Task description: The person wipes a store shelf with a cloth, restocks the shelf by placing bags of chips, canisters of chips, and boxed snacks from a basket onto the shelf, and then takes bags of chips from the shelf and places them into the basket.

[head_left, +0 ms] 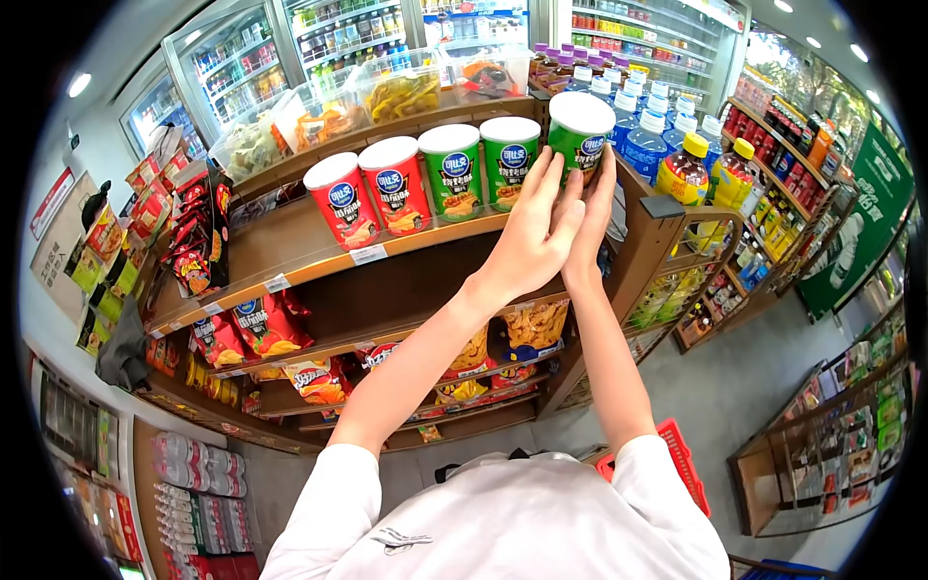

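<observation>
Both hands are at a green snack cup with a white lid [581,116], at the right end of the upper brown shelf. My left hand [535,232] is against its lower left front, and my right hand [588,217] is against its lower right side. The hands overlap below the cup, fingers pointing up. To the left stand a green cup [509,162], another green cup [451,172], a red cup [397,186] and a further red cup [342,201], all upright in a row. Overlap hides part of the right fingers.
Bottled drinks [646,140] stand behind and right of the cups. Clear bins [401,92] sit along the back ledge. Bags of snacks [266,324] fill lower shelves. A red basket [684,464] is on the floor at the right. A wooden rack [773,474] stands farther right.
</observation>
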A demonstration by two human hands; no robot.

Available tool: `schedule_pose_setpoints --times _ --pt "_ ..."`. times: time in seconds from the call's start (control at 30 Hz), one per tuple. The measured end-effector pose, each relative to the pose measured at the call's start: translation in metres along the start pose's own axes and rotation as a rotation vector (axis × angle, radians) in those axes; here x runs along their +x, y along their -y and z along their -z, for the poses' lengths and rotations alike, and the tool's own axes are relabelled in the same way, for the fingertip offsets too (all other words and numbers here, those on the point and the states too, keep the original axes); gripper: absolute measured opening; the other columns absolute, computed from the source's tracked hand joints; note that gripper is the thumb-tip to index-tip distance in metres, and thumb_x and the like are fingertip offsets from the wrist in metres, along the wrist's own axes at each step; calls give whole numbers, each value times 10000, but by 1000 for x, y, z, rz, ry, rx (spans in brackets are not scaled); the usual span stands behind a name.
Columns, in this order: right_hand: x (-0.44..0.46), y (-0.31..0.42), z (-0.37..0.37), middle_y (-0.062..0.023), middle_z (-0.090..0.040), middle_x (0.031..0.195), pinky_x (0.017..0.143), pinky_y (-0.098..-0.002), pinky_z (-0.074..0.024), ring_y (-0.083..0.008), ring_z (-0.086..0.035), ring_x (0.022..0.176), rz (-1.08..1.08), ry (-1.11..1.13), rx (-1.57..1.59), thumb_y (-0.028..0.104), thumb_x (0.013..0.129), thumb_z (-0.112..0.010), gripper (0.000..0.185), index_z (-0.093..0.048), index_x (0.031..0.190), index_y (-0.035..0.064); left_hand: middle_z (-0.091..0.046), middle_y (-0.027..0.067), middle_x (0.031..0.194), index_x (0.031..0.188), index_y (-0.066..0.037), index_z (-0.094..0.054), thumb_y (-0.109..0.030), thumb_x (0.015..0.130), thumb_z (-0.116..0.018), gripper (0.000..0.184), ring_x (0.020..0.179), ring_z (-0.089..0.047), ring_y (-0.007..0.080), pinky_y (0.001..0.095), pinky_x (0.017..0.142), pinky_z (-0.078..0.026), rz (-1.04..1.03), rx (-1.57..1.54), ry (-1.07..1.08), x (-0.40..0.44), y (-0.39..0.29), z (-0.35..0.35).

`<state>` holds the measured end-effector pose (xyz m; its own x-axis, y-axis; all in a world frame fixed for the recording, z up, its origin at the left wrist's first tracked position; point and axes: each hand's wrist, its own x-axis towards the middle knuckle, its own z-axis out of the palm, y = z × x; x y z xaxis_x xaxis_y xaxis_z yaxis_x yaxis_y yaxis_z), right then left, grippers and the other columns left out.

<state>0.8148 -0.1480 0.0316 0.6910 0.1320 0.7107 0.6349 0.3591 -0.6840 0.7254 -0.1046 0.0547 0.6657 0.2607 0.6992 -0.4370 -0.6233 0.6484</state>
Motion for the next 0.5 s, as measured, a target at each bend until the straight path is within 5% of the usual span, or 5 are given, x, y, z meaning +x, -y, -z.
schedule_pose_setpoints --times 0.17,0.4,0.5 --pt "8 -18 -4 -270 -437 1321 983 -411 -404 -361 -476 1207 56 8 -165 116 923 -507 552 -282 1396 -58 -133 382 1467 1395 163 -202 -312 938 -526 734 1402 -175 406 397 1124 -232 55 122 62 11 0 -2" --pt "24 -35 -4 -282 -542 1134 837 -434 -462 -397 -557 1033 208 25 -257 123 914 -518 496 -349 1328 -92 -167 438 1417 1378 191 -145 -326 890 -558 821 1398 -116 455 416 1139 -199 89 62 87 26 -4 -4" --pt "27 -25 -3 -287 -560 1096 812 -448 -465 -411 -568 997 148 67 -240 118 906 -525 468 -374 1297 -90 -298 435 1354 1364 177 -188 -320 877 -573 796 1355 -241 472 430 1101 -277 88 140 60 30 0 -6"
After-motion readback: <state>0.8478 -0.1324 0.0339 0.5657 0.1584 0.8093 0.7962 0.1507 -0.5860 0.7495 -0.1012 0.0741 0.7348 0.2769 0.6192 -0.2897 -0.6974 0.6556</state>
